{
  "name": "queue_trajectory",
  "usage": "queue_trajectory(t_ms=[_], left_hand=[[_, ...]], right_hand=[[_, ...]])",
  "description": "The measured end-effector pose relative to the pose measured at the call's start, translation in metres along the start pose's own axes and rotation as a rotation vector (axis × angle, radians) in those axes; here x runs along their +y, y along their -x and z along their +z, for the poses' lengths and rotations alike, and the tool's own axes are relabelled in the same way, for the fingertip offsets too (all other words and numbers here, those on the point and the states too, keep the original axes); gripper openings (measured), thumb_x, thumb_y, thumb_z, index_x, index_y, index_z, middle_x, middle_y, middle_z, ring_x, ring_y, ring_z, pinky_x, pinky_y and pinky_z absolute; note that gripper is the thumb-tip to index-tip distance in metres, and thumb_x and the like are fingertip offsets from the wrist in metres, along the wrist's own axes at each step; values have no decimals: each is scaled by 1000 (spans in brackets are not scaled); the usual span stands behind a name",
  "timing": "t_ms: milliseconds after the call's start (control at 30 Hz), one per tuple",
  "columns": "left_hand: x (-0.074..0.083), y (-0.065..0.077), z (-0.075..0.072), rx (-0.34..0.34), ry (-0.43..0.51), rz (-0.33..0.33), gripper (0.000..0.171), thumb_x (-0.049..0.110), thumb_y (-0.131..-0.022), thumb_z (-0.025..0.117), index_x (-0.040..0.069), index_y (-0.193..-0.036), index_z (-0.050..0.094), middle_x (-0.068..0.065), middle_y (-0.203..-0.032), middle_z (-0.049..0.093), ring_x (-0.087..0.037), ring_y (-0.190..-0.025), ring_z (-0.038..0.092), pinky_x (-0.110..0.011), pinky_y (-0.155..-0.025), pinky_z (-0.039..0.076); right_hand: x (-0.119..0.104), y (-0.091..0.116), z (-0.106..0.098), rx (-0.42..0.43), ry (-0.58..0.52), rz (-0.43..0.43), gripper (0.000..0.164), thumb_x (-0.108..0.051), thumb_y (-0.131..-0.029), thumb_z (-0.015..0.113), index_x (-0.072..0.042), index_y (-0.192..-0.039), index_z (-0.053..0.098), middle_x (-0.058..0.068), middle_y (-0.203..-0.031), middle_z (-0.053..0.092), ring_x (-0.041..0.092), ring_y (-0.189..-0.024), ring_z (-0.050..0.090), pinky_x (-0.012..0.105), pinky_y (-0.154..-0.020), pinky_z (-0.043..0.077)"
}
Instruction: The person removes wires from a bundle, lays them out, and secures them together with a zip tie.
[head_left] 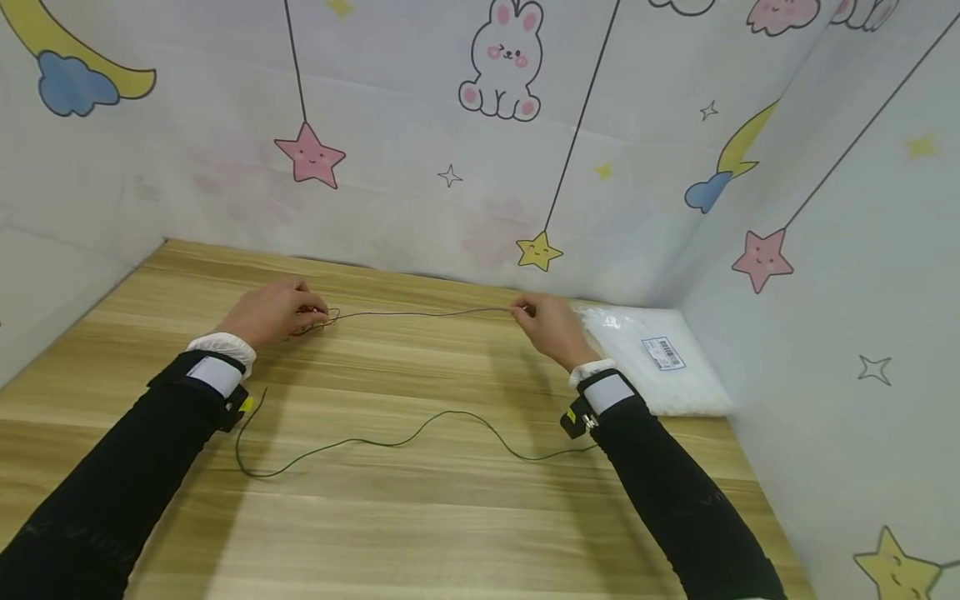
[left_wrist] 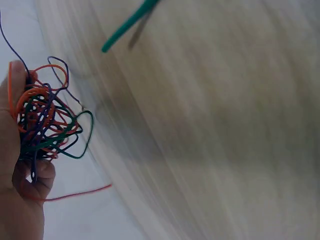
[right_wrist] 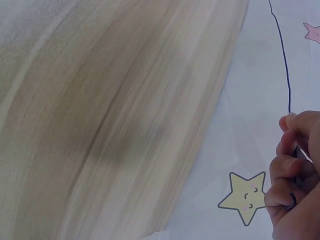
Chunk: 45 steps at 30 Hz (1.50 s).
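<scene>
In the left wrist view, my left hand (left_wrist: 25,160) holds a tangled bundle of thin wires (left_wrist: 47,117) in orange, red, green and dark blue, with loops sticking out. A red wire end (left_wrist: 80,194) hangs free near the thumb. My right hand (head_left: 551,327) pinches a dark blue wire (head_left: 420,314) between thumb and fingertips. That wire runs nearly straight across to the bundle in my left hand (head_left: 277,312). In the right wrist view, a short piece of dark blue wire (right_wrist: 293,201) shows among the curled fingers of my right hand (right_wrist: 295,170).
A separate green wire (head_left: 405,442) lies in a wavy line on the wooden table (head_left: 420,533), its right end hidden by my right forearm. A white plastic package with a label (head_left: 663,353) lies at the back right. Printed cloth walls (head_left: 405,92) enclose the table.
</scene>
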<state>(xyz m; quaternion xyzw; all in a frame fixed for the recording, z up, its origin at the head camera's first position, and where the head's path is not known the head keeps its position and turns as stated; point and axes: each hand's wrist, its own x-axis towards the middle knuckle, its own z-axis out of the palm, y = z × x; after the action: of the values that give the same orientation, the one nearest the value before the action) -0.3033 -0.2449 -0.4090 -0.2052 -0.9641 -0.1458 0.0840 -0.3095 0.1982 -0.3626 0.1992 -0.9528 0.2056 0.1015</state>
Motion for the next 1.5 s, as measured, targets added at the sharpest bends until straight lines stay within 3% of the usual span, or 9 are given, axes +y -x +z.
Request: queue_trajectory(t_ms=[200,367,500,633,767,1000,1267,1500], left_hand=[[0,0,2,-19,-21,62,17,7,-97,73,15,-108,83,-14,-106,58,-31,-96,52,-48,-79,48],[-8,-1,5,-20,-29,114,10,11,-94,77,11,-102,83,-16,-106,58,-34,-99,52,-51,-85,47],[-13,-1,6,-5,-45,98,10,17,-94,79,10,-100,83,-16,-106,59,-33,-96,55,-51,-80,48],[-9,1,1,15,-101,67,11,18,-95,77,11,-101,82,-19,-121,60,-38,-112,55,-63,-92,43],[-6,1,-2,62,-172,97,11,9,-94,76,5,-102,82,-18,-129,63,-40,-127,50,-67,-101,37],[-7,1,-2,83,-144,107,13,-2,-93,74,6,-103,78,-14,-111,73,-41,-122,56,-64,-100,39],[-15,3,3,126,-191,157,6,14,-97,73,9,-98,75,-12,-105,74,-39,-110,61,-60,-94,42],[-9,2,2,70,-223,132,24,0,-94,73,5,-117,75,-17,-119,72,-43,-122,57,-63,-101,40]], right_hand=[[-5,0,-3,28,-24,-15,21,-22,-103,64,-7,-107,79,3,-87,74,16,-65,59,33,-60,48],[-6,0,-6,53,-27,4,23,-23,-105,62,-7,-111,78,4,-88,74,17,-65,60,33,-59,48],[-5,2,-10,91,-31,31,25,-24,-104,62,-6,-111,77,5,-84,73,17,-61,59,33,-56,45],[-2,3,-11,159,-29,39,24,-24,-103,63,-6,-108,78,5,-80,72,17,-59,58,32,-54,43],[-1,2,-11,214,-14,24,22,-23,-103,64,-6,-104,78,5,-80,72,17,-61,59,32,-55,44],[-1,2,-16,235,-3,40,21,-20,-103,64,-4,-104,77,8,-82,73,19,-62,61,33,-56,45],[5,4,-20,249,-7,53,20,-19,-103,64,-4,-104,77,8,-83,73,20,-64,61,33,-57,44],[14,7,-21,263,46,83,21,-19,-103,64,-3,-104,77,10,-86,75,21,-67,64,36,-59,49]])
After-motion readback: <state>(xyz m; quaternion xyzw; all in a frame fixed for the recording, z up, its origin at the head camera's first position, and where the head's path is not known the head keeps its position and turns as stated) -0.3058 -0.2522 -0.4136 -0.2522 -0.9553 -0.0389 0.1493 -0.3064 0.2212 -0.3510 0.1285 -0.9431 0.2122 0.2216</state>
